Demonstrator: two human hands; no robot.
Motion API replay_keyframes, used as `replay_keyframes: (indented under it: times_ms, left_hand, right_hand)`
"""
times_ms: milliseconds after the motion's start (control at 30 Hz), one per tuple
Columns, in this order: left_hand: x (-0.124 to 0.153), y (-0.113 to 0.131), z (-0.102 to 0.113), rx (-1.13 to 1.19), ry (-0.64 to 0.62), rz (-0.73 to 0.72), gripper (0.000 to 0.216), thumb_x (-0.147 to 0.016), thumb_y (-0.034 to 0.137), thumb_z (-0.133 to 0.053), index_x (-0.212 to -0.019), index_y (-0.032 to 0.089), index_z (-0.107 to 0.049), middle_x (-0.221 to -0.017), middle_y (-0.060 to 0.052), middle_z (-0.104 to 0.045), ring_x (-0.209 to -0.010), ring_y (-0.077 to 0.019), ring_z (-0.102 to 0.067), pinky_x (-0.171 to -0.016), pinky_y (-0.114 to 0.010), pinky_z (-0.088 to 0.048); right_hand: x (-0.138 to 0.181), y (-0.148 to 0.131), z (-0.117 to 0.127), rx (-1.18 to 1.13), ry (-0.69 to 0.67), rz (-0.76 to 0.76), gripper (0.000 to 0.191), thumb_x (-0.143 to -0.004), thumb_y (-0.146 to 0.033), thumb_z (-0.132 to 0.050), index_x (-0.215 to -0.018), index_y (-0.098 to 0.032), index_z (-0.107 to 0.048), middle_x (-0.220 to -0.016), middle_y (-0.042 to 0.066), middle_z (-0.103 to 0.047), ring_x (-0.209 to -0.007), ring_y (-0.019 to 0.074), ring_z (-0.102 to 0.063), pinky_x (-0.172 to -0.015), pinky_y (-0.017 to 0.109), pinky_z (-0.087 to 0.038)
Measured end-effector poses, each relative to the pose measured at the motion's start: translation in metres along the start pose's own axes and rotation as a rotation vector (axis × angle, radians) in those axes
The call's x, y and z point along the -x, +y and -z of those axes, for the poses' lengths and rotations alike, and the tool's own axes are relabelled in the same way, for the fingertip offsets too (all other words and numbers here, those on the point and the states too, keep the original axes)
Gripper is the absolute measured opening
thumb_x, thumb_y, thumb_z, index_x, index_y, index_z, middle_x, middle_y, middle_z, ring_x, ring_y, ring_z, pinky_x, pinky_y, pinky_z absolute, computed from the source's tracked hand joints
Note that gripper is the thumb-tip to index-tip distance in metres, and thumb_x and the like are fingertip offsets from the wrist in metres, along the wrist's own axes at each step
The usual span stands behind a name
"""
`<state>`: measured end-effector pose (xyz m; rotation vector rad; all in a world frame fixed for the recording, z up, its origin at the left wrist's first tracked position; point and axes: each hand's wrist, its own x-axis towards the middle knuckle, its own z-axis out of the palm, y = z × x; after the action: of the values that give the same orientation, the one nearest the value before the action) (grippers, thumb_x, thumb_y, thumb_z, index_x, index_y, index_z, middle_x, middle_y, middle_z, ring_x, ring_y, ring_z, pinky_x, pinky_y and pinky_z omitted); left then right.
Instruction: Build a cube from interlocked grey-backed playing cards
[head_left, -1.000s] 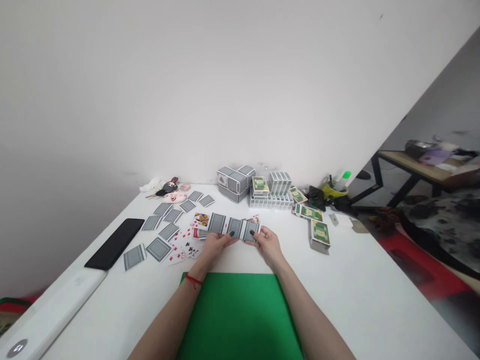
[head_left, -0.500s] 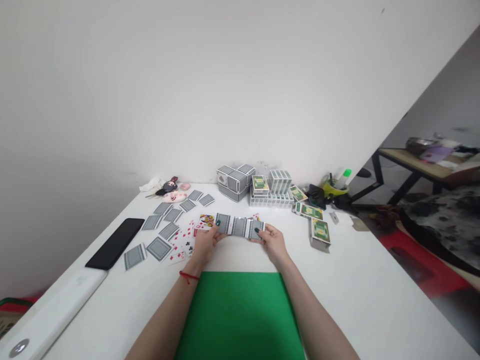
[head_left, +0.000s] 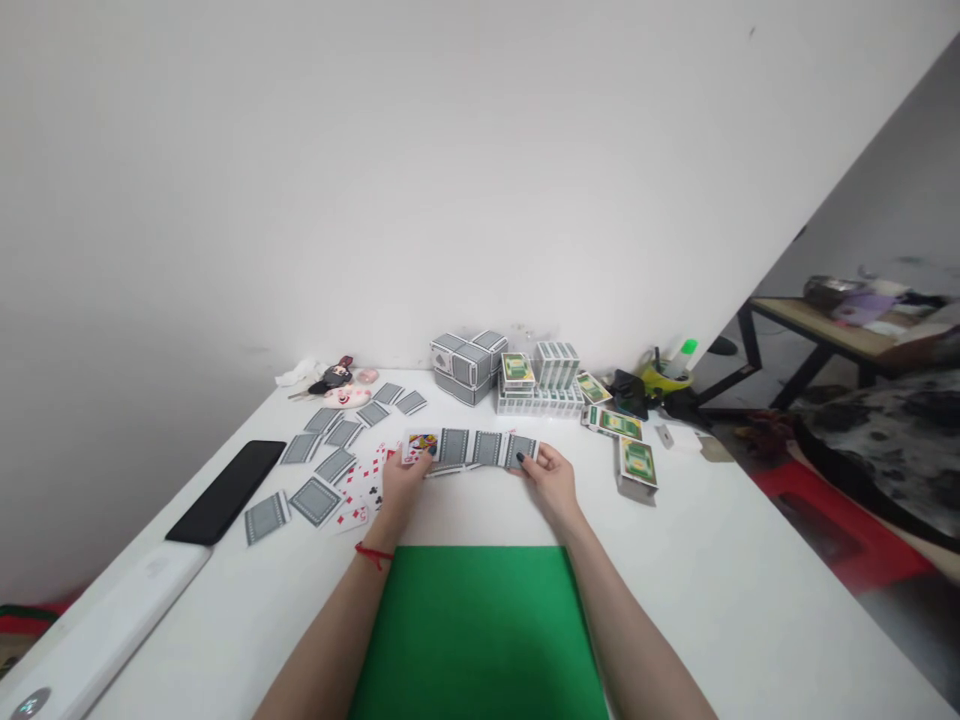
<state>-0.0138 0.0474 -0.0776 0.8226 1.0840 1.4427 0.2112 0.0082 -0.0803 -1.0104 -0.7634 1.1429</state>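
Note:
A strip of joined playing cards [head_left: 480, 447], grey-patterned backs up with a face card at its left end, stretches between my two hands above the white table [head_left: 735, 590]. My left hand [head_left: 401, 482] pinches the strip's left end by the face card. My right hand [head_left: 550, 478] pinches its right end. Both hands are closed on it. A red string circles my left wrist. Right below my hands lies a green mat [head_left: 480, 630].
Loose cards [head_left: 322, 470], face up and face down, are scattered left of my hands. A black phone [head_left: 227, 490] and a white bar [head_left: 105, 630] lie far left. Card cubes [head_left: 466, 364], stacked decks [head_left: 547, 385], green boxes [head_left: 637, 462] and a yellow-green cup [head_left: 667, 375] stand behind.
My hands have moved apart and slightly away from me, and the card strip between them has stretched out longer and flatter.

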Motion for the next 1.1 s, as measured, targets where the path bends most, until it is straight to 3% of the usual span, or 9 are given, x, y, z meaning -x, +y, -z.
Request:
replay_keyframes:
  times_ms: [200, 333, 433, 567, 667, 867, 1033, 1100]
  left_hand:
    - [0.0, 0.009, 0.003, -0.098, -0.046, -0.153, 0.038, -0.06, 0.035, -0.074, -0.09, 0.013, -0.065, -0.093, -0.007, -0.07, -0.088, -0.0235, -0.065, -0.075, -0.032, -0.056]
    - [0.003, 0.007, -0.001, -0.202, -0.062, -0.195, 0.033, -0.063, 0.036, -0.071, -0.088, 0.016, -0.064, -0.091, -0.006, -0.071, -0.086, -0.0224, -0.066, -0.075, -0.031, -0.054]
    - [0.011, 0.004, -0.006, -0.293, -0.092, -0.211, 0.023, -0.063, 0.031, -0.072, -0.081, 0.018, -0.066, -0.083, -0.005, -0.072, -0.079, -0.0207, -0.066, -0.071, -0.028, -0.053]
    - [0.027, 0.0, -0.014, -0.444, -0.253, -0.19, 0.014, -0.068, 0.031, -0.068, -0.07, 0.017, -0.067, -0.063, -0.004, -0.07, -0.06, -0.018, -0.066, -0.059, -0.024, -0.05]
    - [0.034, -0.002, -0.018, -0.604, -0.388, -0.214, 0.021, -0.075, 0.035, -0.06, -0.066, 0.016, -0.065, -0.058, -0.004, -0.069, -0.05, -0.0147, -0.062, -0.052, -0.022, -0.046]
    - [0.028, -0.002, -0.017, -0.705, -0.295, -0.294, 0.018, -0.075, 0.032, -0.059, -0.063, 0.018, -0.057, -0.047, 0.001, -0.062, -0.043, -0.0115, -0.054, -0.048, -0.02, -0.04]
    - [0.028, 0.001, -0.017, -0.678, -0.321, -0.267, 0.018, -0.078, 0.033, -0.054, -0.066, 0.019, -0.055, -0.055, 0.0, -0.065, -0.041, -0.0105, -0.054, -0.048, -0.021, -0.04]
    - [0.03, 0.003, -0.016, -0.741, -0.337, -0.282, 0.024, -0.08, 0.034, -0.05, -0.062, 0.018, -0.055, -0.049, 0.002, -0.061, -0.038, -0.0097, -0.051, -0.047, -0.02, -0.039]
  right_hand:
    - [-0.004, -0.005, 0.006, -0.061, 0.106, 0.086, 0.034, -0.057, -0.029, -0.078, -0.086, -0.017, -0.065, -0.085, 0.004, -0.072, -0.076, 0.0195, -0.067, -0.074, 0.038, -0.055]
    - [-0.004, -0.006, 0.005, -0.163, 0.165, 0.091, 0.028, -0.055, -0.027, -0.08, -0.077, -0.017, -0.065, -0.081, 0.002, -0.071, -0.077, 0.0175, -0.066, -0.08, 0.036, -0.054]
    - [-0.003, -0.006, 0.003, -0.288, 0.124, 0.033, 0.025, -0.057, -0.026, -0.08, -0.073, -0.018, -0.063, -0.079, 0.001, -0.07, -0.076, 0.0171, -0.066, -0.082, 0.038, -0.055]
    - [-0.002, -0.006, 0.005, -0.321, 0.025, -0.069, 0.023, -0.064, -0.03, -0.077, -0.072, -0.019, -0.058, -0.077, 0.001, -0.07, -0.073, 0.0181, -0.067, -0.079, 0.043, -0.057]
    - [-0.004, -0.005, 0.009, -0.305, 0.051, -0.065, 0.026, -0.062, -0.031, -0.078, -0.068, -0.019, -0.055, -0.068, 0.0, -0.067, -0.063, 0.016, -0.065, -0.075, 0.042, -0.059]
    - [-0.006, -0.003, 0.01, -0.317, 0.031, -0.065, 0.026, -0.06, -0.027, -0.079, -0.065, -0.018, -0.054, -0.07, 0.001, -0.067, -0.068, 0.0171, -0.066, -0.079, 0.041, -0.058]
    - [-0.003, -0.002, 0.007, -0.303, 0.024, -0.046, 0.029, -0.061, -0.025, -0.078, -0.06, -0.019, -0.049, -0.062, -0.002, -0.062, -0.065, 0.0158, -0.065, -0.082, 0.041, -0.056]
    - [-0.003, -0.004, 0.006, -0.285, 0.035, -0.025, 0.029, -0.059, -0.025, -0.078, -0.064, -0.019, -0.05, -0.062, -0.003, -0.06, -0.063, 0.0145, -0.063, -0.078, 0.039, -0.057]
